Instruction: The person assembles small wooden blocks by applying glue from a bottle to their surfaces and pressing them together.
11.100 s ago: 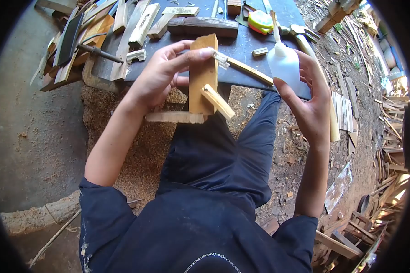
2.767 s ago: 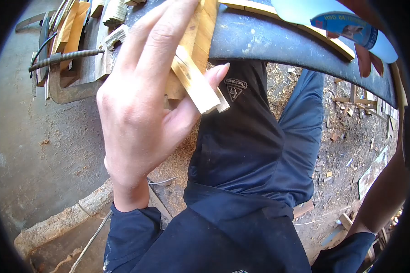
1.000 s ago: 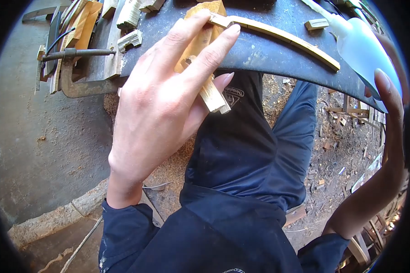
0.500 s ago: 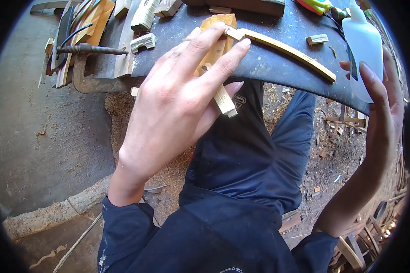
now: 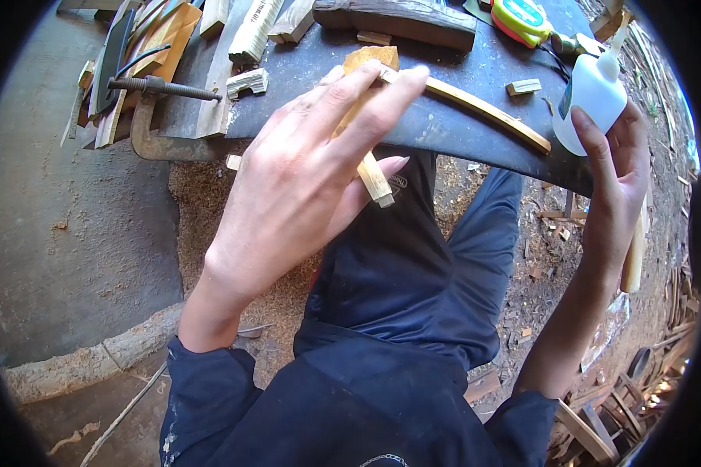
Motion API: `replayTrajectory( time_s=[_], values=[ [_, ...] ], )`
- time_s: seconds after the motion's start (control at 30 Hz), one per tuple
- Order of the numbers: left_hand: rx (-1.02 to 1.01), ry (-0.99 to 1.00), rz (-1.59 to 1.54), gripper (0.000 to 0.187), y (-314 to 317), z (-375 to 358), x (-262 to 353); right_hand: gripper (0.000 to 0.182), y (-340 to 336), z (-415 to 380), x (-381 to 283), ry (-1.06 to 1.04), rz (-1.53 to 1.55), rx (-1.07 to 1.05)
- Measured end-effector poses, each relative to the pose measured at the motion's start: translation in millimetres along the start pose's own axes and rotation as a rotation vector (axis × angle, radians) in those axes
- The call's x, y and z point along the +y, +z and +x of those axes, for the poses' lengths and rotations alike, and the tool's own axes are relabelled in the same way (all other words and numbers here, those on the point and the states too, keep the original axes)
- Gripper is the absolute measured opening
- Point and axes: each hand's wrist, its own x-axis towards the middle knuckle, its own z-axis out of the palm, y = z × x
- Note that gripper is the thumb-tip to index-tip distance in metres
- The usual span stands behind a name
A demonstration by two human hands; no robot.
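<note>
Two hands full: L hand (image 5: 288, 175), fingers round wood pc (image 5: 371, 57), partly hidden, thin strip (image 5: 491, 112) at fingertips, over table (image 5: 444, 128); R hand (image 5: 619, 159), fingers round white bottle (image 5: 592, 97), slightly tilted, nr table edge. Farther: dk block (image 5: 397, 21), tape measure (image 5: 520, 21).

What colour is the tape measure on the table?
The tape measure is bright yellow-green with pink, seen best in the head view.
</note>
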Motion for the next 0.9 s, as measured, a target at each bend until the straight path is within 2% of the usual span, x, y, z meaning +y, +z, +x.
replayTrajectory(
  time_s=[0.1, 0.17, 0.43, 0.9],
  values=[
    [0.017, 0.001, -0.05, 0.092, -1, 1, 1, 0.064, 2, 1, -3, 0.001, 0.04, 0.005],
    [-0.004, -0.021, -0.032, 0.092, -3, 1, 3, 0.063, 5, 0, -2, 0.01, 0.031, 0.029],
    [-0.099, -0.052, 0.084, 0.082, -9, 3, 10, 0.064, 7, -1, 0, 0.019, 0.08, 0.033],
    [-0.073, -0.06, 0.106, 0.079, -5, 5, 9, 0.062, 5, -4, 7, -0.013, 0.193, 0.008]
  ],
)
